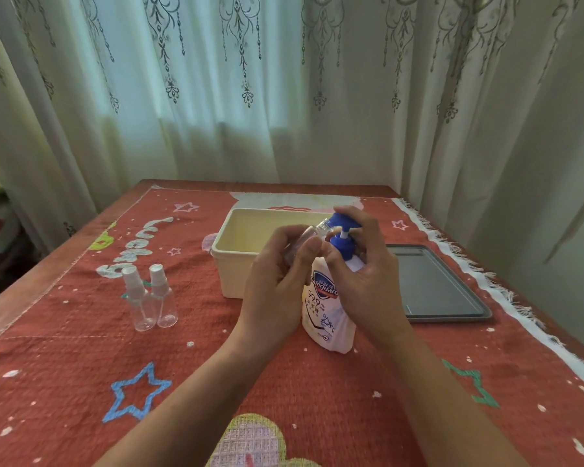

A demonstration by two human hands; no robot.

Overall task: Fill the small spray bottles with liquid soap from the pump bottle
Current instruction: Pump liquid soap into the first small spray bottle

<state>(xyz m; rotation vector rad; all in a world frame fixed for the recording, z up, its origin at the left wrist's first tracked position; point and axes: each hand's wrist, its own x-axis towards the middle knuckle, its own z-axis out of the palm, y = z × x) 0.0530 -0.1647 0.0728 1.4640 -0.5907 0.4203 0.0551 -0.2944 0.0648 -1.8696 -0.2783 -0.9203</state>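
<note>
A white soap bottle (324,315) stood mid-table on a red cloth (216,365). The right hand (364,264) curled over its blue pump head (343,237). The left hand (280,264) gripped a small clear bottle (312,230), uncapped and tilted, neck at the nozzle. Two capped spray bottles (150,298) stood at nine o'clock, a cream box (236,251) at twelve, a grey tray (435,284) at three.
</note>
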